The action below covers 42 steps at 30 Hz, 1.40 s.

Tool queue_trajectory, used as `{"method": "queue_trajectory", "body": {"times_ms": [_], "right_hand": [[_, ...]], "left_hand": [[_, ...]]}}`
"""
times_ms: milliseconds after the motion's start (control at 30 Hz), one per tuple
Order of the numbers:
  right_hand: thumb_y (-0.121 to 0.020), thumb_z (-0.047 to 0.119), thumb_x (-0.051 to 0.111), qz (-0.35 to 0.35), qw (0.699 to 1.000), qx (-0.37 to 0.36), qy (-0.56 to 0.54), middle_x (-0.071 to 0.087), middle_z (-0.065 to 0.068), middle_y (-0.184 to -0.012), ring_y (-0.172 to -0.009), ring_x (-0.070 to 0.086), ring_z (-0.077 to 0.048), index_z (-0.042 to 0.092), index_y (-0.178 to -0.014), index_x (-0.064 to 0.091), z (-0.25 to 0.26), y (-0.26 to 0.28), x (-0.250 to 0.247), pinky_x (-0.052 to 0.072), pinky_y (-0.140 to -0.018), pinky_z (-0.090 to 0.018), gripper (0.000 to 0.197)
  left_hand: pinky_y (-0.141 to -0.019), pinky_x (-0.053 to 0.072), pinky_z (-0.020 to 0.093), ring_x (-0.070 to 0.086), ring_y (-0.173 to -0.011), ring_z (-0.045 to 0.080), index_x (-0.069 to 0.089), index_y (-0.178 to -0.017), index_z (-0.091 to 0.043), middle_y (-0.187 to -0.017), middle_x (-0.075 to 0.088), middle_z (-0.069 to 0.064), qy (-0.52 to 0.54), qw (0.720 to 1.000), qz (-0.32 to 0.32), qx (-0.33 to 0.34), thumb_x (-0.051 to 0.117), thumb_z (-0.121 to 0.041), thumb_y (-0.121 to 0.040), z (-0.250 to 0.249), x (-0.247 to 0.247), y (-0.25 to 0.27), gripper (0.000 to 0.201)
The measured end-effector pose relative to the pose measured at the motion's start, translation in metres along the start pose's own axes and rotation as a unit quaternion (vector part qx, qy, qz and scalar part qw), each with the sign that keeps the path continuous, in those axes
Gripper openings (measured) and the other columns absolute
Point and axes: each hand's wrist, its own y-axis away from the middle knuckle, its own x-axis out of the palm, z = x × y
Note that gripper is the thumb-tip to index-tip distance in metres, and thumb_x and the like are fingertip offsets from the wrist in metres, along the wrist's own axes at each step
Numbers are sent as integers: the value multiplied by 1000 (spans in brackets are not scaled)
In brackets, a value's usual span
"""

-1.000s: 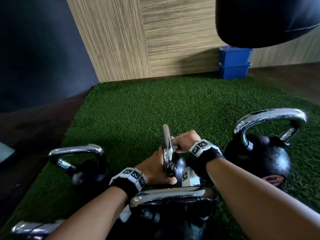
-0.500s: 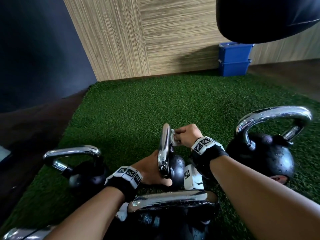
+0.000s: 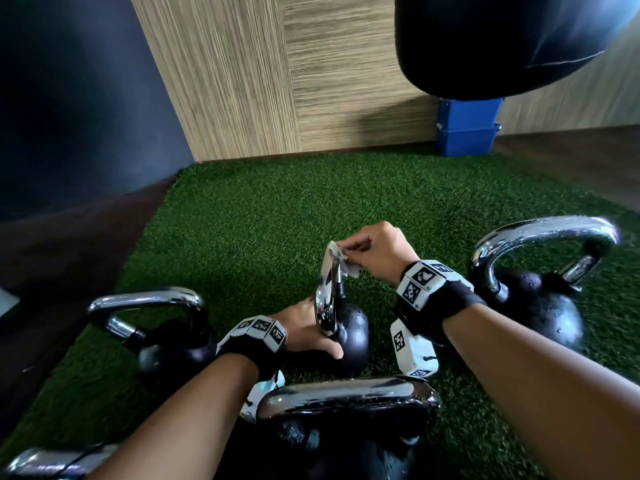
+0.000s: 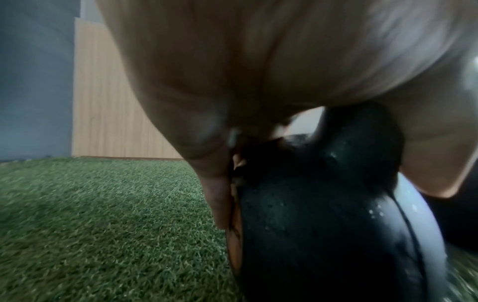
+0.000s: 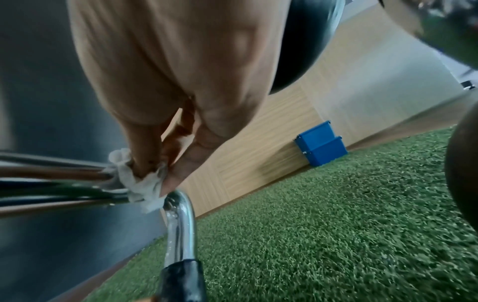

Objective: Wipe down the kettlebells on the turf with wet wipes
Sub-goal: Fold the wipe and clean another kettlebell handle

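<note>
A small black kettlebell [image 3: 349, 332] with a chrome handle [image 3: 327, 289] stands on the green turf [image 3: 277, 216] in the middle. My left hand [image 3: 304, 330] grips its body at the base of the handle; the left wrist view shows the fingers wrapped around the black ball [image 4: 323, 214]. My right hand [image 3: 374, 249] pinches a crumpled white wet wipe [image 3: 341, 259] against the top of the handle. In the right wrist view the wipe [image 5: 141, 181] is pressed on the chrome bend [image 5: 179, 212].
Other kettlebells stand around: one at left [image 3: 162, 337], a large one at right [image 3: 540, 299], one close in front [image 3: 346, 420], a handle at bottom left [image 3: 52, 462]. Blue stacked bins [image 3: 465, 129] sit by the wood wall. A black punching bag [image 3: 502, 39] hangs above.
My right hand with the wipe has slid up the chrome handle from its middle to its top. The left hand has stayed on the kettlebell.
</note>
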Motion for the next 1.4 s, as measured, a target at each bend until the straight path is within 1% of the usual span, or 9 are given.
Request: {"method": "queue_trajectory", "body": {"times_ms": [200,333,500,533,600,767,933,1233,1400], "right_hand": [[-76,9,85,78,996,-50,16,64,28,-67,-58,59,19,16,-91,82,19,7,-6,42,-56,1,17],[-75,7,85,57,998,-34,18,63,27,-67,-58,60,20,11,-87,82,29,2,-7,45,-58,0,13],[-73,6,87,140,990,-13,8,77,2,-76,-68,74,-6,12,-77,77,36,12,-6,61,-66,-20,12],[-74,4,86,141,990,2,-5,77,-1,-78,-71,75,-11,10,-78,76,36,12,-6,63,-68,-25,12],[-76,-1,82,141,988,37,-43,77,-9,-82,-76,77,-23,4,-82,75,35,13,-8,64,-70,-32,11],[-78,-1,80,196,979,53,7,75,-3,-77,-67,74,-11,12,-77,73,25,31,4,60,-63,-21,14],[-80,0,79,211,975,33,57,76,-4,-84,-76,74,-14,7,-86,77,16,36,13,61,-71,-20,9],[-88,4,68,272,957,44,95,77,0,-104,-88,69,-12,16,-109,77,8,32,19,53,-72,-17,26],[-88,1,65,328,941,48,70,72,18,-84,-74,62,3,23,-107,78,6,27,18,48,-75,-22,31]], "left_hand": [[-96,52,38,62,-106,26,70,-100,-11,-107,70,7,51,998,7,-21,77,-44,-68,3,-8,-6,47],[-73,41,28,56,-70,-7,69,-71,-31,-68,62,-21,110,993,27,-28,75,-37,-71,6,-10,-5,9],[-88,28,-2,39,-116,-25,40,-145,-58,-104,12,-35,153,988,30,17,77,-26,-82,11,-11,-5,80],[-90,32,5,53,-100,-23,37,-144,-50,-107,65,-42,155,987,29,-10,78,-28,-81,16,-9,-11,78],[-87,35,24,46,-81,-2,48,-93,-40,-78,51,-19,172,984,15,-41,79,-32,-77,14,-9,-11,36],[-96,30,1,49,-128,2,59,-144,-23,-139,58,-13,183,982,29,20,76,-22,-79,10,-5,-11,67],[-112,44,40,62,-124,22,68,-125,-16,-127,71,4,210,978,7,17,77,-21,-74,13,-2,-9,51],[-68,41,0,57,-72,-20,64,-83,-25,-71,64,-30,172,983,23,60,81,2,-79,13,1,-15,32],[-74,35,-6,60,-85,-11,70,-84,-17,-94,74,0,169,981,11,96,82,7,-77,17,4,-14,28]]}}
